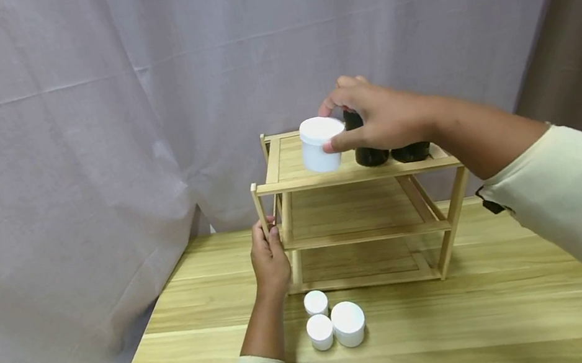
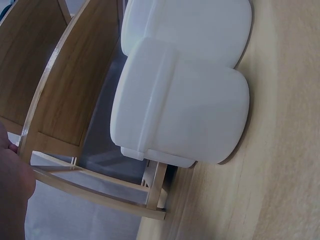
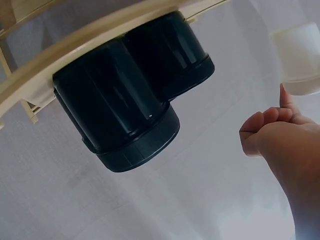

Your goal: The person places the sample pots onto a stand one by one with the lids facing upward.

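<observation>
Head view: pinches jar (image 1: 316, 152) upright between thumb and fingers of right hand (image 1: 382, 114), at top left of rack (image 1: 367, 235) — just left of black jars (image 1: 372, 158); grips rack's left side with curled left hand (image 1: 270, 260); has three white jars (image 1: 349, 326) on table (image 1: 212, 331), at rack's near side. Left wrist view: shows left hand only in part, against rack — beyond white jars. Right wrist view: holds jar in mid-air, apart from black jars.

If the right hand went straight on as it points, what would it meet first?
Probably the grey curtain: past the white jar in the right hand, the way looks free; depth is unclear.
</observation>
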Available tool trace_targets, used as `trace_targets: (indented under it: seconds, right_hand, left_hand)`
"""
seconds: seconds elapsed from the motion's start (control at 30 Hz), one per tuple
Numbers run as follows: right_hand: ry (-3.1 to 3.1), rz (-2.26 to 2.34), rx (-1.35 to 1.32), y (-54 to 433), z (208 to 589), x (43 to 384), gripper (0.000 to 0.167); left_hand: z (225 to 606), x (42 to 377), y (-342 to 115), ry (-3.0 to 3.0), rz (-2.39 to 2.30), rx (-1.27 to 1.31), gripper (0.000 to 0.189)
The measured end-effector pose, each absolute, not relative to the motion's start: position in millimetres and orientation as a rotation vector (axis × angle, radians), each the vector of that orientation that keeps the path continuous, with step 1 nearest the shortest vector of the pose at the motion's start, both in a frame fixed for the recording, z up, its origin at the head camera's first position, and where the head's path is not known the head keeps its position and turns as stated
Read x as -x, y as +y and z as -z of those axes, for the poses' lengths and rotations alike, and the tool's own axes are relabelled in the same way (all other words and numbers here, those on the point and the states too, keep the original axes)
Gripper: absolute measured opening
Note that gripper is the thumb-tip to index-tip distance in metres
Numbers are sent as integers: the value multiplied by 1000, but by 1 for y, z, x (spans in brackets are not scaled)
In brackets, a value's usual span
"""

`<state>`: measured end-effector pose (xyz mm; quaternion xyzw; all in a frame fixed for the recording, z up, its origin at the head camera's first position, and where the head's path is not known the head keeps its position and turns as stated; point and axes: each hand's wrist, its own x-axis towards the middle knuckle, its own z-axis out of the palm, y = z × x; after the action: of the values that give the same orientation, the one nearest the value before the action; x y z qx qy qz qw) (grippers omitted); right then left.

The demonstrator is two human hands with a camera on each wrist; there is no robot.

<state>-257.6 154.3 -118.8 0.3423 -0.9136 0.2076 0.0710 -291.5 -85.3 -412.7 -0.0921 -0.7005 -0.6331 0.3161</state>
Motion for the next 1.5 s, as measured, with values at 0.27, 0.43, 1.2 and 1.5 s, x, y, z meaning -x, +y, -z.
trace_targets:
  seconds: [0.27, 0.43, 1.2, 1.5]
  right_hand:
    - [-2784, -583, -1006, 155, 109, 276, 44]
    - [-2838, -555, -925, 153, 108, 292, 46]
    - [-2978, -325, -599, 146, 114, 329, 60]
    - [-3004, -268, -572, 143, 117, 338, 65]
  left_hand:
    - [411, 293, -84, -1849, 1651, 240, 24]
    - [413, 293, -87, -1871, 1633, 227, 24]
    - [410, 289, -80, -1863, 1651, 233, 25]
    - [410, 288, -82, -1850, 1668, 241, 24]
